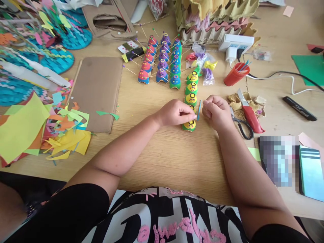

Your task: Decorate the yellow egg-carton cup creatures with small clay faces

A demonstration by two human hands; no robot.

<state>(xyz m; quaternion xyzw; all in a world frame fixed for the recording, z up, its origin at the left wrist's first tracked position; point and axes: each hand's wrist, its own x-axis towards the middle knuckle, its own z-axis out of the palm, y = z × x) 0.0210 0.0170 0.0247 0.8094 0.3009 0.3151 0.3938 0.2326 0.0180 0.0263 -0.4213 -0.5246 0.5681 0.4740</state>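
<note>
A row of yellow-and-green egg-carton figures (191, 89) with small faces and dark loops stands in front of me. My left hand (177, 113) is closed over the near end of this row, its fingertips pressed together beside the last figures; what they pinch, if anything, is too small to make out. To the right of the row, my right hand (215, 109) is curled closed, and its fingertips hide whatever may be in them. A thin blue stick (199, 110) lies between both hands. Red, purple and blue figure rows (162, 64) with toothpicks stand farther back.
Colored paper scraps (68, 135) and a cardboard sheet (97, 91) lie left. On the right are a red cup (235, 75), a red-handled cutter (251, 116), scissors (244, 128), a black marker (300, 108) and a phone (311, 172). Egg cartons (215, 23) and a power strip (236, 42) stand behind.
</note>
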